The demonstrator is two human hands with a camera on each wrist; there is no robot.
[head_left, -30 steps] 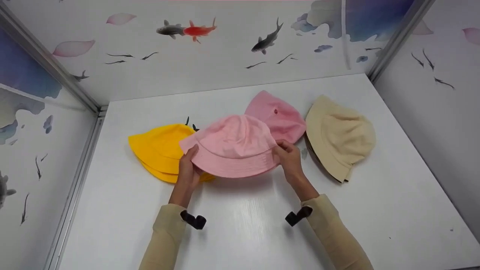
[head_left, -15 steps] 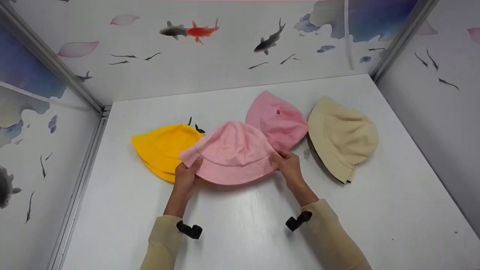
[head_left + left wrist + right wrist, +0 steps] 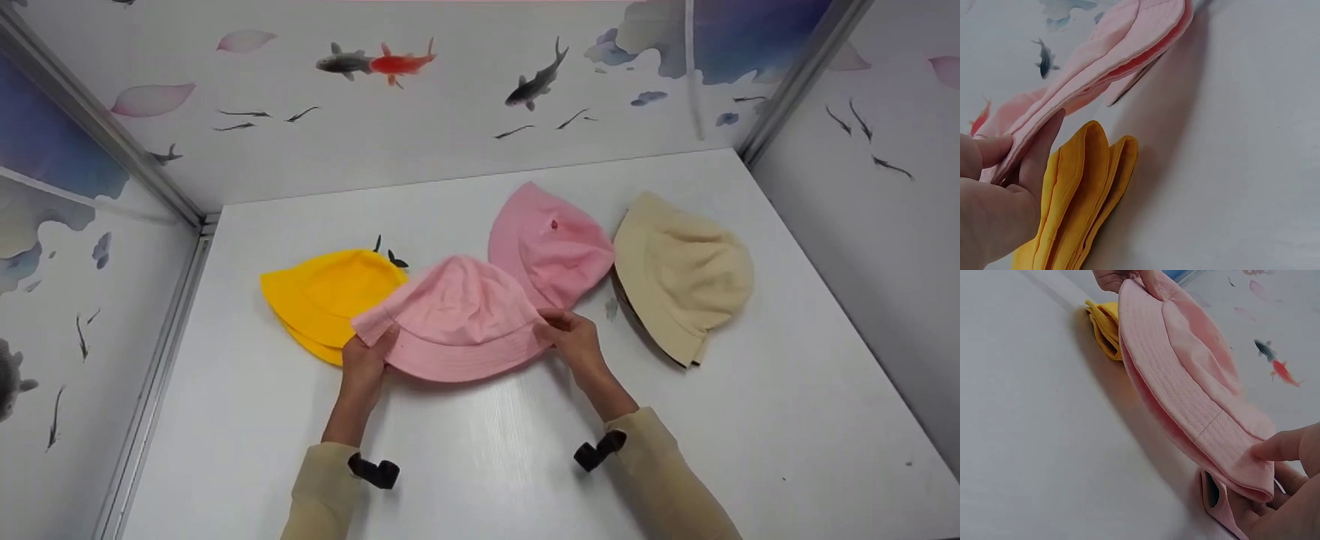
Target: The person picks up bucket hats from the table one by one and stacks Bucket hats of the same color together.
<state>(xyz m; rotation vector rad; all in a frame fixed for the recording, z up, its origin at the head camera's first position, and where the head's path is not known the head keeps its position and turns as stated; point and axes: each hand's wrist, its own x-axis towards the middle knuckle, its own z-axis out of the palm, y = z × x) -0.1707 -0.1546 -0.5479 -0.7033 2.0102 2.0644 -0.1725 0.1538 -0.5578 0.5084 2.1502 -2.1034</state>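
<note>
A light pink bucket hat (image 3: 465,322), folded flat with its crown away from the person, is stretched between both hands. The left hand (image 3: 365,365) pinches the left end of its brim, thumb on top and fingers beneath. At the opposite end the right hand (image 3: 576,339) grips the brim in the same way. In the left wrist view the hat's brim (image 3: 1067,93) is raised over the table, with a shadow below it. The right wrist view shows the two brim layers (image 3: 1185,402) lying together, slightly parted at the edge.
A yellow bucket hat (image 3: 322,296) with dark green leaf-like bits lies left, partly behind the held hat. Behind to the right is a darker pink hat (image 3: 559,240), and further right a beige one (image 3: 682,274). All rest on the white table (image 3: 480,465), with printed walls around it.
Both hands have drawn the light pink hat toward the person and slightly left, lowering it. More of the darker pink hat shows behind it. The other hats stay put.
</note>
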